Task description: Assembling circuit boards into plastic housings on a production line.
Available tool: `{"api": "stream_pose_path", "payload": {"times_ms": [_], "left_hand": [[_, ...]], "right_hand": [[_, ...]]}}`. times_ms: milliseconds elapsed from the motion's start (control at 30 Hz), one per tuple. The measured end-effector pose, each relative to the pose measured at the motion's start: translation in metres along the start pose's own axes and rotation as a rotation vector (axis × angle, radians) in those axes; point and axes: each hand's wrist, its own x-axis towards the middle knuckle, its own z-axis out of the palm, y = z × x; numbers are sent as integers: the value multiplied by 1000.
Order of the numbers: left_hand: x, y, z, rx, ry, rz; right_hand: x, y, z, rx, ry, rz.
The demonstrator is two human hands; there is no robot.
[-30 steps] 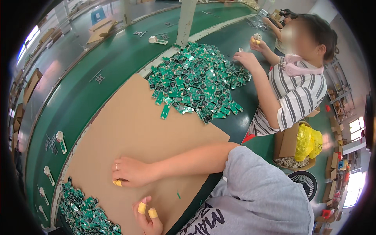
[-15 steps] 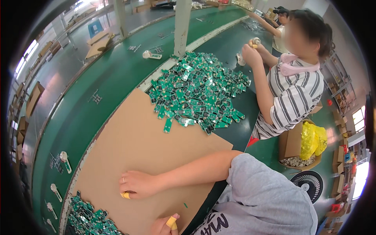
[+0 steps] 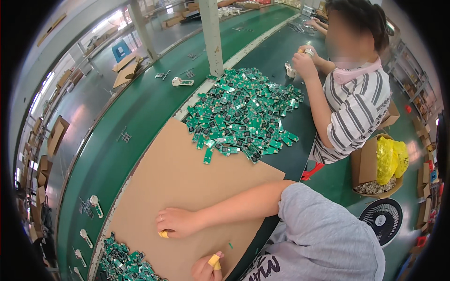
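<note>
A brown cardboard sheet [image 3: 140, 189] covers the tabletop before me. My right hand [image 3: 178, 222] rests low over it, knuckles up, fingers curled under; yellow wrapping shows on one finger and a ring on another. Whatever lies beneath those fingers is hidden. Close to the lower edge, my left hand [image 3: 207, 268] has its yellow-wrapped fingers pressed together, and I cannot make out anything in them. A small green strip [image 3: 230, 245] lies beside it on the cardboard. One heap of green circuit boards [image 3: 246, 114] spreads past the sheet's far end; another heap [image 3: 126, 260] sits at its near left corner.
Along the left runs a green conveyor belt [image 3: 105, 161] with white handle-shaped parts [image 3: 96, 206] and metal pieces. A post [image 3: 211, 37] rises beyond. At right, a co-worker [image 3: 351, 98] handles a white part; a carton with a yellow bag [image 3: 391, 159] and a fan [image 3: 380, 220] stand nearby.
The whole view has shifted, so the scene sits further right and slightly lower. Both my hands keep nearly the same place on the cardboard. The co-worker's hands have moved slightly around the white part.
</note>
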Motion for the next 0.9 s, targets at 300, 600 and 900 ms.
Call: {"api": "stream_pose_path", "payload": {"times_ms": [300, 600, 900], "left_hand": [[1, 0, -2, 26, 9, 133], [3, 0, -4, 48, 11, 159], [5, 3, -4, 25, 27, 158]], "right_hand": [[-1, -2, -2, 43, -17, 41], [0, -3, -6, 17, -74, 45], [0, -5, -8, 36, -105, 73]]}}
